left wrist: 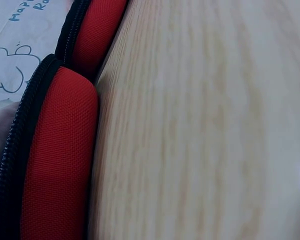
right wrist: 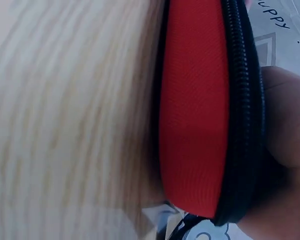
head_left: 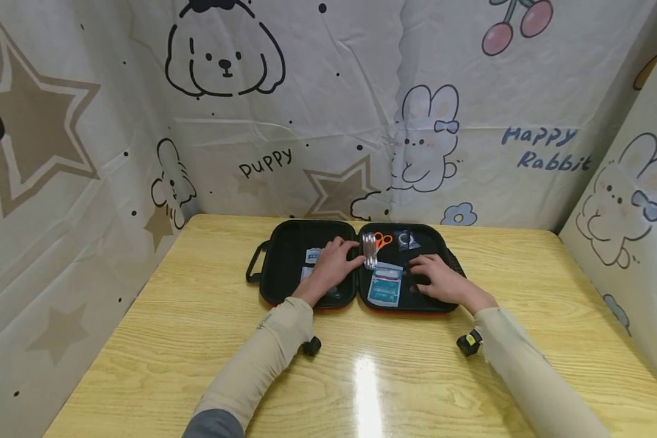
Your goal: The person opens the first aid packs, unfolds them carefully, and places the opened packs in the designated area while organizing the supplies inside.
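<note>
An unzipped first-aid case (head_left: 285, 261) lies spread on the table, black inside, with a red shell (left wrist: 65, 150) and black zipper (right wrist: 242, 100) in the wrist views. My left hand (head_left: 333, 266) reaches over the left half, its fingertips right beside a clear pack of cotton swabs (head_left: 370, 250) near the hinge. Into the right half reaches my right hand (head_left: 437, 278), thumb and fingers apart, beside a teal packet (head_left: 385, 285). Orange-handled scissors (head_left: 383, 239) and a small clear bag (head_left: 406, 239) lie farther back. White-and-blue packets (head_left: 312, 255) are partly hidden by my left hand.
The wooden table (head_left: 208, 365) extends around the case. A carry handle (head_left: 255, 261) sticks out on the case's left side. Behind stands a printed cloth backdrop (head_left: 328, 121). Small black wrist cameras (head_left: 469, 343) hang under both forearms.
</note>
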The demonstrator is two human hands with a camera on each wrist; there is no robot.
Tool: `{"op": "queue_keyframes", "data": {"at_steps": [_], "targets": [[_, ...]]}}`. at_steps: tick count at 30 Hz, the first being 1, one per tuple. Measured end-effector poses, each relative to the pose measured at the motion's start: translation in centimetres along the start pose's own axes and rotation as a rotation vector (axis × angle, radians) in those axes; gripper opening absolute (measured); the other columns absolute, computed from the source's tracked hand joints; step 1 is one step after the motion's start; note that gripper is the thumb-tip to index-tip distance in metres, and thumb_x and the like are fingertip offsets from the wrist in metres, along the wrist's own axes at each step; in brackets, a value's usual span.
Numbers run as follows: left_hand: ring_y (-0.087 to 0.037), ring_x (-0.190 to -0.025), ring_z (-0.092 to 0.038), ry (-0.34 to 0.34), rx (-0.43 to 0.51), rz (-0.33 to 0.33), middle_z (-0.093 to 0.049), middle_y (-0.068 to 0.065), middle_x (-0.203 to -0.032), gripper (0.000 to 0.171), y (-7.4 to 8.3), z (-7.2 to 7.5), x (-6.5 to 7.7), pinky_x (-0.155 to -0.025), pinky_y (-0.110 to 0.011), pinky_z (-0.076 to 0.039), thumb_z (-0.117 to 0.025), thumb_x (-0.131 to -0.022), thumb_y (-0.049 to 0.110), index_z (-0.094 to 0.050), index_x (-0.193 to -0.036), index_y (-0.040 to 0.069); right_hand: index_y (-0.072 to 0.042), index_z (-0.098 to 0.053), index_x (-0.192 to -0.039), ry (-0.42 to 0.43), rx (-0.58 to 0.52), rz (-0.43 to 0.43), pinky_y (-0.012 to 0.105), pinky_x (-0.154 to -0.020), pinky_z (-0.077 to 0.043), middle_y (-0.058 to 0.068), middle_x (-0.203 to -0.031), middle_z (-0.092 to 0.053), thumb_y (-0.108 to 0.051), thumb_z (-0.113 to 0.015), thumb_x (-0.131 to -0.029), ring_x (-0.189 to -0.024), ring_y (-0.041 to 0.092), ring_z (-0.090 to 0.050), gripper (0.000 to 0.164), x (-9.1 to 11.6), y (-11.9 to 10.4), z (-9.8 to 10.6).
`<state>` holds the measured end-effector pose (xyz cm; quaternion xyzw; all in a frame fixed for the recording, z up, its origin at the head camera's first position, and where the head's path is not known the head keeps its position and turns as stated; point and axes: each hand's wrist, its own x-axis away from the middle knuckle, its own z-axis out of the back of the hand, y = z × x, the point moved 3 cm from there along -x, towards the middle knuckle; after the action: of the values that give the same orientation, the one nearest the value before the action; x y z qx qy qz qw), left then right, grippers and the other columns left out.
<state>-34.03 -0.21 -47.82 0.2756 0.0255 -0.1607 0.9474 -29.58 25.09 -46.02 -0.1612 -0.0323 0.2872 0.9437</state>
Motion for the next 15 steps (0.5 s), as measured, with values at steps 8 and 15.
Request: {"op": "queue_keyframes", "data": {"at_steps": [8, 15], "targets": [[-0.028, -0.108, -0.053, -0.008, -0.003, -0.005, -0.054, -0.011, -0.125, 0.054, -0.1, -0.1, 0.1, -0.096, -0.044, -0.044, -0.059, -0.097, 0.049, -0.057, -0.140, 0.016, 0.003, -0.071, -0.114, 0.045, 0.005, -0.032, 0.062, -0.109, -0.033, 0.022, -0.127, -0.061, -0.011, -0.069, -0.090, -0.127, 0.047, -0.045, 0.028, 0.4, 1.0, 0.6], [-0.025, -0.106, -0.053, 0.002, -0.023, -0.013, -0.055, -0.010, -0.124, 0.054, -0.1, 0.0, 0.0, -0.095, -0.042, -0.045, -0.057, -0.097, 0.051, -0.058, -0.139, 0.017, -0.001, -0.071, -0.114, 0.103, -0.018, -0.112, 0.057, -0.104, -0.039, 0.020, -0.118, -0.066, -0.014, -0.069, -0.092, -0.116, 0.040, -0.051, 0.026, -0.1, 1.9, 1.7]]}}
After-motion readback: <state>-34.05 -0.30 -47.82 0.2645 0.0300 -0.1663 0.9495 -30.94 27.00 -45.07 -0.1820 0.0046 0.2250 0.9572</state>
